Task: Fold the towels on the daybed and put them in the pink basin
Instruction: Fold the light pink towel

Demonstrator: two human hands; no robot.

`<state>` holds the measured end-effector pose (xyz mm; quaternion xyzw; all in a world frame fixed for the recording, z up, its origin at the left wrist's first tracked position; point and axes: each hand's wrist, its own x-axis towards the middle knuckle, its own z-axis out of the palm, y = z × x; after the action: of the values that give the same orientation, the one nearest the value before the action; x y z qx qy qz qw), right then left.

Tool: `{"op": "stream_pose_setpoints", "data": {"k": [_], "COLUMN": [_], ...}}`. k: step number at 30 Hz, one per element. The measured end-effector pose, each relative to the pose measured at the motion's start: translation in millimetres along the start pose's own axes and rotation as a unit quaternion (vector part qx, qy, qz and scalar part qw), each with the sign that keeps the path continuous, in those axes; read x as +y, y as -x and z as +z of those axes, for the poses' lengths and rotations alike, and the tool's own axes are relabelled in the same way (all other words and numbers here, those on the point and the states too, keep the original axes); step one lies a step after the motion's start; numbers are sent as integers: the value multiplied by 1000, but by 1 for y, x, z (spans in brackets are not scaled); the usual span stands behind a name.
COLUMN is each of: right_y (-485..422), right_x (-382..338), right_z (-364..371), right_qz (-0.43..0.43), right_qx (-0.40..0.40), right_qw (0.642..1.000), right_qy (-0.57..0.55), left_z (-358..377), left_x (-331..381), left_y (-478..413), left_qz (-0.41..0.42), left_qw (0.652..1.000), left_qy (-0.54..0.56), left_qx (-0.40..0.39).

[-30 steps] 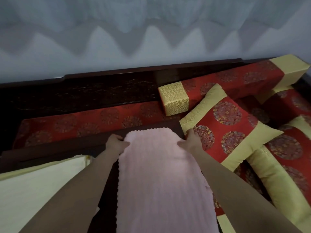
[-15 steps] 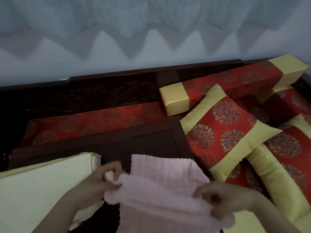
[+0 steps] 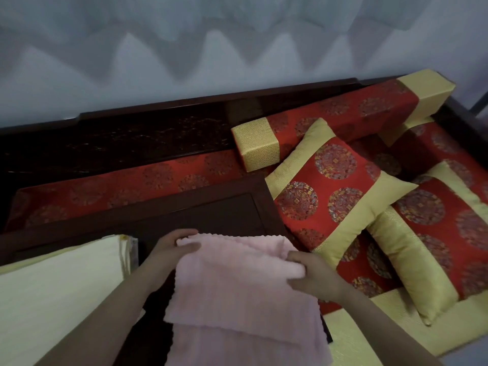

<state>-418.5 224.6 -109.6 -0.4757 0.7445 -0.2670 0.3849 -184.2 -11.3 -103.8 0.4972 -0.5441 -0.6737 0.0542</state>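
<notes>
So the pink towel (image 3: 237,281) is mid-fold. Its top layer is doubled back over the lower one, which runs out of the bottom of the shot. It's lying on the dark wooden worktop (image 3: 211,215) that sits on the daybed (image 3: 118,143).

The left hand (image 3: 171,247) grips the towel's far left corner, thumb on top and fingers tucked under. The right hand (image 3: 317,278) pinches the far right edge between thumb and fingers. Both hands are at the fold line, so I'd say this is the first fold getting squared up.

Next move, my guess: let go, flatten the layers so the edges line up, then fold it again to get it small enough for the basin.

Just left of the towel there's a cream cloth (image 3: 58,286), possibly another towel waiting its turn. To the towel's right is a red and gold cushion (image 3: 335,188), with a long bolster (image 3: 330,120) beyond that. I can't see the pink basin anywhere in view.
</notes>
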Motion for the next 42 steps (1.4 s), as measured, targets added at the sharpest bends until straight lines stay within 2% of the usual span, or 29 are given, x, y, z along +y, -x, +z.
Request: {"op": "stream_pose_setpoints", "data": {"k": [3,4,6,9,11,14,16,18,20,23,25,27,30,32,34,38,42], "right_y": [-16,-20,-23,-21,-19,-23,-32,-41,-49,-57,-63,-68,-67,-67,-67,-67,-71], "right_x": [-3,0,10,24,30,34,32,31,37,45,47,52,54,54,54,49,48], "right_z": [1,3,9,10,7,4,-1,-7,-12,-13,-11,-8,-4,-5,-12,-21,-24], "right_qz": [81,91,75,30,32,108,176,236,276,327,354,386,395,375,342,311,329], "right_qx": [-31,-39,-33,41,90,137,169,201,226,250,264,250,167,166,176,73,16], "right_qw": [992,992,996,987,983,983,967,921,874,826,806,798,790,794,813,839,839], "right_qy": [-97,-81,38,152,156,60,-80,-238,-330,-386,-394,-390,-438,-449,-437,-440,-434], "left_z": [14,18,25,31,33,34,33,28,21,13,12,10,5,3,4,6,7], "left_x": [-6,-10,-20,-27,-28,-26,-24,-23,-26,-30,-28,-26,-28,-29,-25,-20,-8], "left_y": [-25,-30,-37,-38,-39,-38,-36,-35,-36,-39,-41,-46,-53,-56,-53,-52,-54], "left_qz": [1,9,20,32,48,70,75,86,108,111,99,89,83,90,98,137,101], "left_qw": [996,992,984,972,967,962,959,946,929,919,922,927,916,901,898,923,939], "left_qy": [-71,-103,-151,-183,-197,-210,-228,-275,-314,-332,-328,-336,-385,-421,-428,-358,-326], "left_qx": [62,71,95,146,157,159,148,149,165,181,182,143,72,42,23,27,-49]}}
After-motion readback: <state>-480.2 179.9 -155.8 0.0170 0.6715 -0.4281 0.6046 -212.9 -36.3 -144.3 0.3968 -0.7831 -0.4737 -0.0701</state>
